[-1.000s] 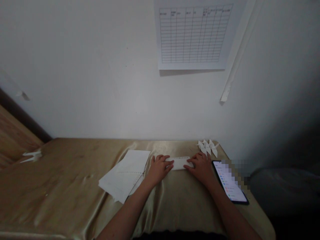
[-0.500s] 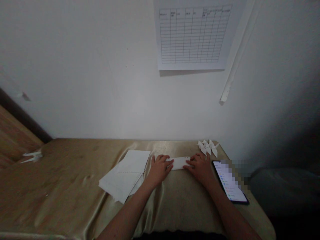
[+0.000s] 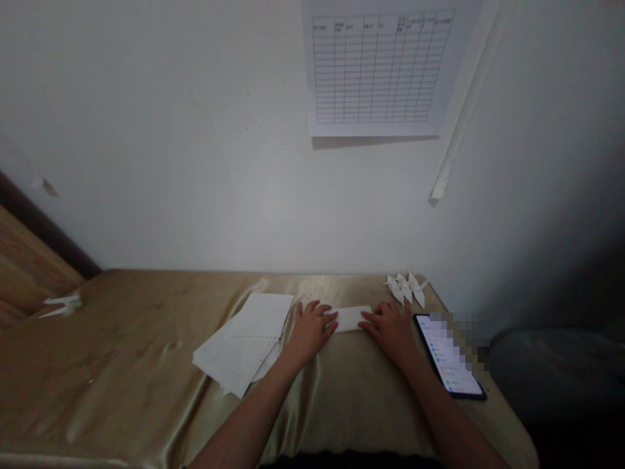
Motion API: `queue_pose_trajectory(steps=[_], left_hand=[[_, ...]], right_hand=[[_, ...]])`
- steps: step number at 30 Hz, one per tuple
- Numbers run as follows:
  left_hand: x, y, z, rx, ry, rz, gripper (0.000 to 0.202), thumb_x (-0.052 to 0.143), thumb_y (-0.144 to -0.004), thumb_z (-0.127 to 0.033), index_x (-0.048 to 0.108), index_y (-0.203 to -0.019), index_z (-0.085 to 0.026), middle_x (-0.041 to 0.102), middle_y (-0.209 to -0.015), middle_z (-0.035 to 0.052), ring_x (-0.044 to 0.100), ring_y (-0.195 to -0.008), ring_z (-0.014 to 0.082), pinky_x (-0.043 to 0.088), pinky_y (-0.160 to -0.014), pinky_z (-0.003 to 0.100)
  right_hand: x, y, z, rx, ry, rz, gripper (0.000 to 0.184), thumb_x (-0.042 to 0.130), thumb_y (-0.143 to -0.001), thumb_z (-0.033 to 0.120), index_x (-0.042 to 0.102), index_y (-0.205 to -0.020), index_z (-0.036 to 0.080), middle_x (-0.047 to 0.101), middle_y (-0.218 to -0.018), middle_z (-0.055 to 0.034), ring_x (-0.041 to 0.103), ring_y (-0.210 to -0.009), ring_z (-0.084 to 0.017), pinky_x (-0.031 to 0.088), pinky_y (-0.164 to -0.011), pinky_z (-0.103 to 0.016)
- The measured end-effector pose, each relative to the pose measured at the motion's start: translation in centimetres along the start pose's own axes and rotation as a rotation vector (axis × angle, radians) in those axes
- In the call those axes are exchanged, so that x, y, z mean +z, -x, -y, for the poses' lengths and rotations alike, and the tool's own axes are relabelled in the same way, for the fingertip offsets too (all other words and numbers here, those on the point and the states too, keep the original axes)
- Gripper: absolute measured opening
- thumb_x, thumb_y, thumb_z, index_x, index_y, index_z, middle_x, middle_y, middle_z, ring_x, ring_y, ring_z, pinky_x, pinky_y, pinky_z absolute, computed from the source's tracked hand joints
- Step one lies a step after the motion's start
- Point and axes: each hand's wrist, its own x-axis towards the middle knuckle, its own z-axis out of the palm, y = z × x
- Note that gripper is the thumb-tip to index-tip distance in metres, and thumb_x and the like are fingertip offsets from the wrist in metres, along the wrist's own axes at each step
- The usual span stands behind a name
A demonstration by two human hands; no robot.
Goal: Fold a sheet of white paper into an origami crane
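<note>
Two bare hands press on a folded paper (image 3: 349, 318). It is a short white strip lying flat nr. the back edge of the counter (image 3: 146, 339), a bit R of the middle. A shiny gold cloth covers the counter.

L hand (image 3: 308, 329): grip is wide and flat, fingers lying on the L end of the strip, holding nothing. R hand (image 3: 390, 329): grip also wide and flat, fingertips on the R end, holding nothing. The middle of the strip shows between the two hands.

Things around:
- A pile of white sheets (image 3: 247, 345) lies just beside the L hand, on its L side, turned at a slant. It looks to touch the wrist, but I can't tell for sure.
- A phone (image 3: 449, 358) w/ its screen lit lies along the R edge of the counter, just beside the R hand and arm.
- Small white paper birds (image 3: 405, 288) sit in the back R corner, close behind the R hand, apart from the strip.
- A scrap of white paper (image 3: 61, 305) lies at the far L edge, well apart from the rest.
- On the wall above hangs a lined chart (image 3: 378, 68).

Nothing lies on top of the strip but the fingers.
</note>
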Motion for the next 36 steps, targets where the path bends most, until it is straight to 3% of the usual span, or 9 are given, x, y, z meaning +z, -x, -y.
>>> queue_pose_trajectory(steps=[9, 36], left_hand=[[-0.14, 0.01, -0.19, -0.002, -0.026, 0.007, 0.031, 0.052, -0.097, -0.042, 0.066, -0.124, -0.036, 0.062, -0.138, 0.0012, 0.043, -0.134, 0.0303, 0.012, -0.116, 0.065], [0.09, 0.07, -0.61, 0.007, -0.045, -0.033, 0.032, 0.050, -0.097, -0.039, 0.065, -0.125, -0.035, 0.064, -0.134, 0.0026, 0.045, -0.131, 0.0325, 0.011, -0.116, 0.068]], right_hand=[[0.26, 0.05, 0.11, 0.008, 0.036, -0.006, 0.027, 0.058, -0.092, 0.050, 0.073, -0.109, 0.035, 0.068, -0.100, -0.0044, 0.056, -0.106, -0.026, 0.006, -0.113, -0.067], [0.06, -0.01, 0.43, 0.043, 0.048, -0.014, 0.029, 0.053, -0.094, 0.050, 0.075, -0.102, 0.033, 0.069, -0.098, -0.0044, 0.056, -0.104, -0.026, 0.003, -0.112, -0.068]])
